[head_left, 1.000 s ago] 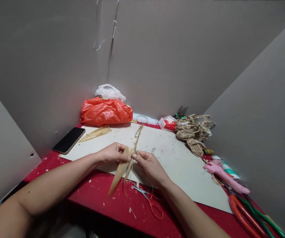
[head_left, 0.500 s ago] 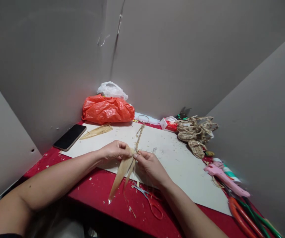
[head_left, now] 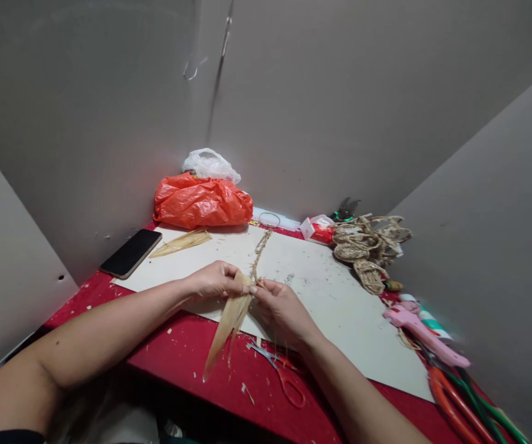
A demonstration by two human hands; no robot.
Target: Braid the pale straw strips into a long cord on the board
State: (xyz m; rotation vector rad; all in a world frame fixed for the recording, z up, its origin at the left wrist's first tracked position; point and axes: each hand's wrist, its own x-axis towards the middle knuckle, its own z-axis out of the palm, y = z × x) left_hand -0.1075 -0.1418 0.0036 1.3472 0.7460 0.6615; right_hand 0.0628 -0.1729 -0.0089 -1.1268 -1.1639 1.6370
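My left hand (head_left: 212,281) and my right hand (head_left: 278,306) meet over the near edge of a white board (head_left: 330,296) on a red table (head_left: 187,351). Both pinch the top of pale dried leaf strips (head_left: 229,324) that hang down toward me. From the pinch point a thin braided cord (head_left: 260,248) of the same fibre runs away across the board. Fingers of both hands are closed on the strips and cord.
An orange plastic bag (head_left: 201,202) and a white bag (head_left: 210,164) sit at the back. A phone (head_left: 130,253) and loose leaf strips (head_left: 180,242) lie left. Red-handled scissors (head_left: 282,373) lie near me. Woven fibre pieces (head_left: 370,246), a pink glue gun (head_left: 425,336) and orange-green shears (head_left: 464,398) are right.
The hanging strips have drawn closer together into one bundle under my fingers. My hands stay in place; the view shifted slightly.
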